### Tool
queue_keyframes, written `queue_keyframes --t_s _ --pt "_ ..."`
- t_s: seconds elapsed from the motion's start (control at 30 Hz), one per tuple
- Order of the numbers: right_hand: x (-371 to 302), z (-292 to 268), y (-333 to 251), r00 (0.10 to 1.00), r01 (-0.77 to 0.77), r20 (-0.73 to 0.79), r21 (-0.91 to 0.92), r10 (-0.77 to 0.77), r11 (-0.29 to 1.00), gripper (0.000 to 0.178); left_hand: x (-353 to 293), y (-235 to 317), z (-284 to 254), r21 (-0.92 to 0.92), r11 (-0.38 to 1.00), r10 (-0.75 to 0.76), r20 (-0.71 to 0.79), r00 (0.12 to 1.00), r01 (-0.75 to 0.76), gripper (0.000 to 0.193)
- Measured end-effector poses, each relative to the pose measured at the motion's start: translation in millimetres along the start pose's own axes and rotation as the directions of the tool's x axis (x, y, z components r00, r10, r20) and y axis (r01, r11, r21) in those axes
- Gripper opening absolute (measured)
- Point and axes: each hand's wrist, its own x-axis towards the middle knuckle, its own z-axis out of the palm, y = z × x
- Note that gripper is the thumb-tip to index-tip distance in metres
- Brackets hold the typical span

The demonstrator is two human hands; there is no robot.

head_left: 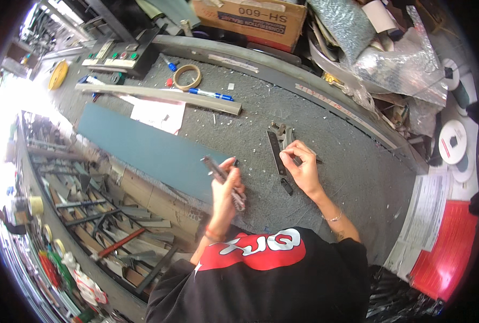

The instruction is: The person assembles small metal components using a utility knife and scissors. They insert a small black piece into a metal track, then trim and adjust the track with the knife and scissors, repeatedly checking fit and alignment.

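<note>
My left hand (226, 191) is closed around a long, narrow grey-brown metal fitting (213, 168) whose ends stick out above and below the fist. It is held over the right end of a flat blue-grey panel (142, 145). My right hand (302, 171) has its thumb and fingers pinched together. Whatever they hold, if anything, is too small to tell. Beside those fingers lies a flat black bar (275, 151), with a small metal part (278, 128) at its far end. A short black piece (286, 187) rests just nearer than the bar.
A pale metal profile (161, 98), a tape roll (187, 77), a blue marker (211, 94) and white paper (161, 114) lie at the back left. Behind the raised edge are a cardboard box (250, 21) and bubble wrap (344, 27). Metal offcuts (110, 215) fill an area at left.
</note>
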Motion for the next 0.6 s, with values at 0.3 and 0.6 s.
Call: queue_keyframes --t_s 0.3,0.6 --pt "-29.7 -2.4 -27.8 0.986 0.128 0.11 -0.044 -0.122 0.991 0.012 -12.3 -22.4 32.6 0.23 0.971 -0.095 0.098 0.991 0.071 0.034" --pt "-74.3 -14.3 1.8 0.992 0.093 0.124 -0.524 -0.032 0.847 0.021 -11.6 -26.8 28.7 0.169 0.986 0.029 -0.078 0.997 -0.015 0.032"
